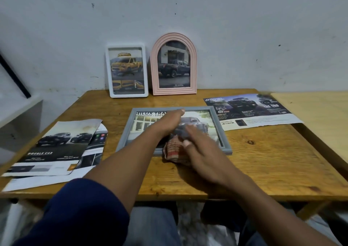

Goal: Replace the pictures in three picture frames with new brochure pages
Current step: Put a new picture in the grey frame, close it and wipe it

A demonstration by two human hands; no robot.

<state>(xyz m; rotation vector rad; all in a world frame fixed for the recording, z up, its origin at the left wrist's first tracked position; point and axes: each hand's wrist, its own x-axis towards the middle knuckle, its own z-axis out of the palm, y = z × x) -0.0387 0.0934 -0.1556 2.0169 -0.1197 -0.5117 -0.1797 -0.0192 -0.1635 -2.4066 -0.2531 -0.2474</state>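
Three frames in view. The grey frame [197,108] lies flat, glass up, in the middle of the wooden table [263,157]. It holds a page with a grey truck and a heading that starts "HILUX". The white frame [129,94] and the pink arched frame [174,36] stand side by side at the back edge, leaning on the wall. The white one holds a yellow pickup page and the pink one a dark pickup page.

My left hand [169,122] lies flat on the grey frame's glass. Its fingers are straight and together, pointing to the far right corner, and curl round nothing. The dark blue sleeve [75,217] is pushed up past the forearm.

My right hand [202,151] is blurred. It sits on top of a checked cloth [174,149], which is bunched over the near rim of the grey frame, partly on the glass and partly on the table. I cannot tell whether those fingers grip the cloth or only rest on it.

Loose brochure pages [56,148] lie overlapped on the table's left side, the top one reading "DOUBLE CAB". Another brochure sheet [252,110] lies flat at the right, just beside the grey frame's far right corner. Its far end reaches onto a paler table [310,110].
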